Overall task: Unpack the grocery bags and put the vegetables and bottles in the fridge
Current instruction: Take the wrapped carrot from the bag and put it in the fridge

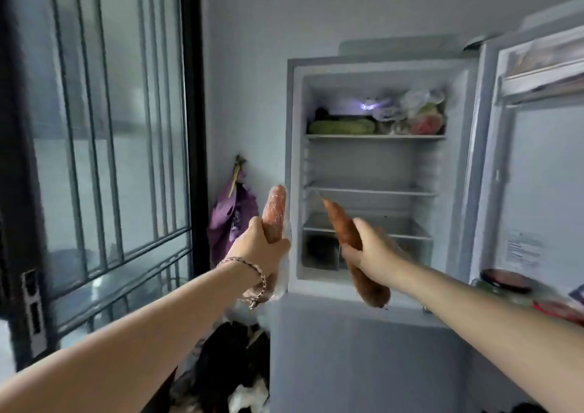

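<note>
The fridge (292,166) stands ahead with its door (537,175) swung open to the right. My left hand (259,248) grips an orange carrot (275,210) wrapped in thin clear plastic, held upright just left of the fridge opening. My right hand (373,248) grips a second, bare carrot (341,226), tip pointing up-left toward the middle shelf (373,191). The top shelf (376,136) holds green vegetables (341,126) and bagged produce (417,112). The middle shelf looks bare.
A barred window (104,147) with a dark frame fills the left. A purple bag (230,216) hangs on the wall beside the fridge. Dark bags (230,362) lie on the floor below. Jars (505,281) sit in the door rack at right.
</note>
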A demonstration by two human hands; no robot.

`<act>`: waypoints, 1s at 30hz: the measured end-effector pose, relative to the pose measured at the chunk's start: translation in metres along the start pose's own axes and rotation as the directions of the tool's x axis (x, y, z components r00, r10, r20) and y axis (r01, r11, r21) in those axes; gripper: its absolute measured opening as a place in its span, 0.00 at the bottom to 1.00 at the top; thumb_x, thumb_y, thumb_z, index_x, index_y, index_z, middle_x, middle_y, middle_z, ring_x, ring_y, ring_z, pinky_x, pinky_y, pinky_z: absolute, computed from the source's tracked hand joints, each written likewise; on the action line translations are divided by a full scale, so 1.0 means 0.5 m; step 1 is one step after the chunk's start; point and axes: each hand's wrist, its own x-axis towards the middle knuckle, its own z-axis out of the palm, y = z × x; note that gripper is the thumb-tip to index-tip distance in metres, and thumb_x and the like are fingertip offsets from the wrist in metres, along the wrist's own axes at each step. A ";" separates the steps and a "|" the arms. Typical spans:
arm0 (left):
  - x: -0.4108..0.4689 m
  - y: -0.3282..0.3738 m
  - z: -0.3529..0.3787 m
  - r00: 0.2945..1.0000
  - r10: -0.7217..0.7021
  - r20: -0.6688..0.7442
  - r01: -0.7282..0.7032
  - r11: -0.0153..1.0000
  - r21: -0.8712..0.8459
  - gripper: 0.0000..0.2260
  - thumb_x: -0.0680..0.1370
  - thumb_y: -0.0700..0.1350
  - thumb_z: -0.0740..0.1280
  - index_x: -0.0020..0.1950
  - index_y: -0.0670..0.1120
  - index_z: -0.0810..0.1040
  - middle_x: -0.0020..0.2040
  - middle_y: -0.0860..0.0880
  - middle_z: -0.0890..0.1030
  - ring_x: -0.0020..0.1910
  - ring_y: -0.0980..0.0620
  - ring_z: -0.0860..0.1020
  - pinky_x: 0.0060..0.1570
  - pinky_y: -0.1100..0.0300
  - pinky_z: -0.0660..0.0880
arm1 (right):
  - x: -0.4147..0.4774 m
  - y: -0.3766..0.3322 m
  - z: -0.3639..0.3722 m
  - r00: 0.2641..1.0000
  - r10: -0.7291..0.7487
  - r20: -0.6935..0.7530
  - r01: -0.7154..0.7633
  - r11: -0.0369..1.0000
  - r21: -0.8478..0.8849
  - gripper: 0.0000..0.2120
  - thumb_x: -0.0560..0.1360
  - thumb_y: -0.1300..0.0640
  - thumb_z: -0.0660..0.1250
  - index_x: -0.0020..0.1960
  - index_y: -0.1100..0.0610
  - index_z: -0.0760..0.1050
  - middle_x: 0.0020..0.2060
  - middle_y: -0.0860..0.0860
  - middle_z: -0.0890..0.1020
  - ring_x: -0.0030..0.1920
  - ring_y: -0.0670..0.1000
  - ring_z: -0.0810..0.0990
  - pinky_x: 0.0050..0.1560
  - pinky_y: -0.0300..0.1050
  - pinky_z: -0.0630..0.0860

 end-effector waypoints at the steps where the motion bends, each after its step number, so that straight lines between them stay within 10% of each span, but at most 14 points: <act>1: 0.052 0.021 0.010 1.000 0.020 -0.024 -0.020 1.000 -0.018 0.14 0.76 0.48 0.65 0.54 0.44 0.63 0.44 0.46 0.73 0.43 0.45 0.74 0.44 0.57 0.71 | 0.045 0.013 -0.019 0.999 -0.020 -0.043 0.020 1.000 -0.010 0.10 0.77 0.55 0.63 0.57 0.54 0.68 0.49 0.51 0.75 0.46 0.51 0.76 0.43 0.46 0.69; 9: 0.427 0.182 0.033 0.977 0.108 -0.184 -0.115 0.993 -0.031 0.22 0.77 0.45 0.64 0.63 0.36 0.59 0.46 0.45 0.71 0.41 0.48 0.70 0.42 0.58 0.65 | 0.416 0.088 -0.139 0.963 -0.203 -0.177 0.150 0.950 -0.273 0.19 0.77 0.56 0.63 0.67 0.55 0.66 0.54 0.57 0.71 0.52 0.58 0.75 0.48 0.42 0.68; 20: 0.783 0.285 0.071 0.859 0.402 -0.317 -0.383 0.916 0.124 0.16 0.76 0.57 0.62 0.46 0.44 0.72 0.37 0.47 0.77 0.38 0.44 0.77 0.37 0.58 0.73 | 0.811 0.098 -0.230 0.920 -0.280 -0.276 0.114 0.861 -0.495 0.25 0.77 0.54 0.65 0.71 0.56 0.61 0.67 0.57 0.67 0.63 0.58 0.72 0.61 0.49 0.68; 30: 0.905 0.361 0.097 0.858 0.495 -0.139 -0.410 0.823 0.393 0.07 0.76 0.40 0.65 0.42 0.45 0.67 0.33 0.50 0.68 0.35 0.49 0.69 0.35 0.61 0.69 | 1.034 0.129 -0.252 0.920 -0.327 -0.217 0.130 0.775 -0.618 0.20 0.75 0.58 0.69 0.66 0.49 0.72 0.63 0.51 0.76 0.61 0.55 0.74 0.61 0.49 0.71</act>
